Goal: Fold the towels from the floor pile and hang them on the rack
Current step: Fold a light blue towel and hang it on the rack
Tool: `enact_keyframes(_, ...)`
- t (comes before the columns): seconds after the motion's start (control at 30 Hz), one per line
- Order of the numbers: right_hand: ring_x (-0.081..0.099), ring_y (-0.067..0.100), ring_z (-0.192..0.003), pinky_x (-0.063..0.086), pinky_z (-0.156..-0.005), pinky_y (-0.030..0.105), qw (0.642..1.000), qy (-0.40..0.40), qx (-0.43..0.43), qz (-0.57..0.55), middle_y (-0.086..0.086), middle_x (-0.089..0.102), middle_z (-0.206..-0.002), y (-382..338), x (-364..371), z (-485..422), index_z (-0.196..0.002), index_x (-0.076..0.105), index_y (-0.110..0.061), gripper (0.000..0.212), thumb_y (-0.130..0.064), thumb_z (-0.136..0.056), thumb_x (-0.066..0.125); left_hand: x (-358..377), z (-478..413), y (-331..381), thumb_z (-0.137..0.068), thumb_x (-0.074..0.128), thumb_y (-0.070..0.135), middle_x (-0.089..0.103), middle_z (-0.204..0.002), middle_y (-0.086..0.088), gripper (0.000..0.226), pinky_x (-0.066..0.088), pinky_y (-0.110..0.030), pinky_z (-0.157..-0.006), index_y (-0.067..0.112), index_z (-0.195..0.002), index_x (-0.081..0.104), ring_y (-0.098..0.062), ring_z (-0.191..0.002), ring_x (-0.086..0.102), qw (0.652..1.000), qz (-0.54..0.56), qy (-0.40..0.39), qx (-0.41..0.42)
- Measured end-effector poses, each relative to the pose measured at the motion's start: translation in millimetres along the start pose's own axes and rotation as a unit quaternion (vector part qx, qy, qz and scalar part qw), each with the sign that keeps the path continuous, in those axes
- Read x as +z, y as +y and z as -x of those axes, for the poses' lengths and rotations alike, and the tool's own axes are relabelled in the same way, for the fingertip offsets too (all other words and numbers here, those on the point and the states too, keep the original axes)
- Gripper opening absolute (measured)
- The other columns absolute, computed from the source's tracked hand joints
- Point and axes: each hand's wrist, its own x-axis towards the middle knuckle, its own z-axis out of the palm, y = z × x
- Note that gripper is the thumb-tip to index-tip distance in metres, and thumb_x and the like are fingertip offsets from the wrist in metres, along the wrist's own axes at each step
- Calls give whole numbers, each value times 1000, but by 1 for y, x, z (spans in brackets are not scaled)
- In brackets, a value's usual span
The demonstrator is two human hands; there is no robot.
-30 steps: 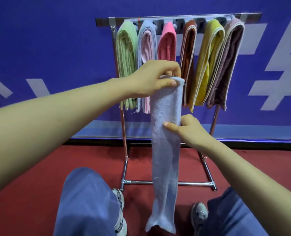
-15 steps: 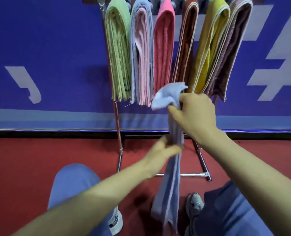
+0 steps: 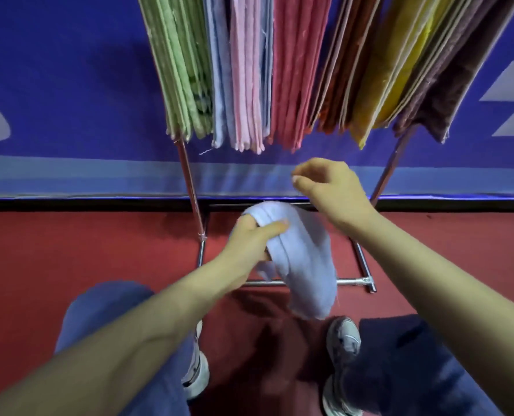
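Half a second earlier my right hand (image 3: pixel 331 190) had held the top of the pale blue terry towel (image 3: pixel 304 265). It had since let go, and the towel had doubled over. My left hand (image 3: pixel 254 240) kept its grip closed round the fold, thumb on top and fingers tucked beneath, low in front of the chrome rack (image 3: pixel 355 282) and above the red floor (image 3: pixel 84 250). My right hand hovered just above, fingers loosely curled, holding nothing. The rack carried folded towels side by side: green (image 3: pixel 180 70), blue-and-pink (image 3: pixel 240 70), rose (image 3: pixel 297 70), brown (image 3: pixel 337 70), yellow (image 3: pixel 391 70), maroon (image 3: pixel 460 70).
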Motion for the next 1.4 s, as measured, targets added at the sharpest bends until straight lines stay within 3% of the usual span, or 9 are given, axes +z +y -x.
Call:
enact_keyframes(0.1,62,15,-77,50,-81,38,989,-35,123,-71,2,75,-84,63,13,2,-87,72,-18,33,-50,-84,62,-8,-21,-3,-92,63,6,73,-99,-18,16,56,-51,-83,7,-107,68,-30,-93,70,993,99,-20,-61)
enact_keyframes(0.23,62,22,-90,40,-91,43,891,-196,332,-241,4,73,-90,102,31,4,-98,67,-17,47,-60,-91,47,-5,-35,-18,-65,54,5,65,-93,-16,36,55,-44,-77,6,-99,65,-26,-79,63,979,151,-89,-107)
enact_keyframes(0.4,67,17,-93,51,-83,34,921,-114,223,-298,0,75,-96,98,38,-9,-101,71,-14,18,-27,-91,64,3,-46,-22,-64,50,0,62,-102,-14,63,58,-40,-71,4,-126,59,-30,-97,58,967,159,-139,-142)
enact_keyframes(0.5,63,14,-82,49,-77,30,993,55,74,-76,-3,68,-89,105,34,-14,-103,63,-19,24,-26,-84,76,-2,-57,-22,-89,49,9,70,-112,-15,39,59,-41,-78,4,-127,58,-28,-105,67,970,172,-99,-142)
enact_keyframes(0.63,56,16,-66,47,-65,29,997,12,-75,24,-5,60,-73,100,32,-12,-97,61,-21,25,-20,-78,78,-5,-70,-29,-80,58,35,67,-128,-19,63,51,-55,-101,8,-137,54,-36,-118,64,969,194,-11,-154)
enact_keyframes(0.83,52,16,-75,48,-67,37,991,-84,-71,82,-16,52,-98,105,64,2,-130,41,-24,62,-27,-72,63,2,-69,-29,-79,51,35,68,-126,-17,63,51,-43,-102,5,-134,54,-31,-117,66,960,238,-10,-146)
enact_keyframes(1.03,64,24,-85,54,-74,45,995,-54,-74,48,-11,65,-101,96,59,-1,-126,50,-27,51,-27,-75,57,0,-67,-24,-100,35,26,69,-123,-19,46,58,-36,-83,2,-135,52,-32,-110,69,959,252,-12,-129)
enact_keyframes(1.2,64,27,-77,54,-70,43,990,-40,-82,112,-12,61,-86,97,63,0,-124,50,-28,47,-34,-77,55,2,-63,-26,-99,41,23,70,-120,-19,38,54,-43,-96,2,-126,58,-32,-111,69,959,244,-10,-140)
enact_keyframes(1.4,60,16,-78,53,-71,40,992,11,-78,99,-9,63,-100,100,69,-4,-118,57,-25,40,-32,-79,58,5,-65,-28,-79,56,24,67,-123,-25,59,52,-45,-103,-5,-130,55,-35,-117,65,960,239,0,-145)
